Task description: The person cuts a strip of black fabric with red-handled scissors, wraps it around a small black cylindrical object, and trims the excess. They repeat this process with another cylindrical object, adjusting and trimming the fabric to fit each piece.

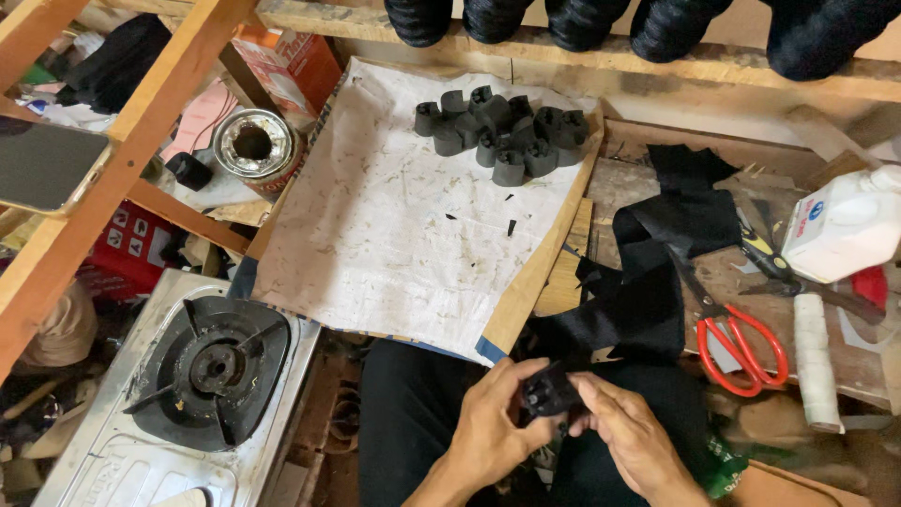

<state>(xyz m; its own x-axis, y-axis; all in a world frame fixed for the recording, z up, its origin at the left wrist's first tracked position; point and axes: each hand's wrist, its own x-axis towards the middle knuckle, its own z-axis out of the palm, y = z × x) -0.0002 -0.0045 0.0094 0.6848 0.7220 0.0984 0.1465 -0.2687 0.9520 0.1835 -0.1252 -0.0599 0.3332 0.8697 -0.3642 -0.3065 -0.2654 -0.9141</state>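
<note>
I see a small black piece held low in the frame, over the person's dark-trousered lap. The left hand is closed around its left side, and the right hand pinches its right edge with curled fingers. A strip of black fabric runs from just above the hands up onto the wooden worktop. Beside it lie red-handled scissors, a white roll and a white plastic jug; I cannot tell what the jug holds. Further up, a white sheet on a board carries a cluster of similar black pieces. To its left stands an open metal can, dark inside, contents unclear. A gas burner sits lower left.
</note>
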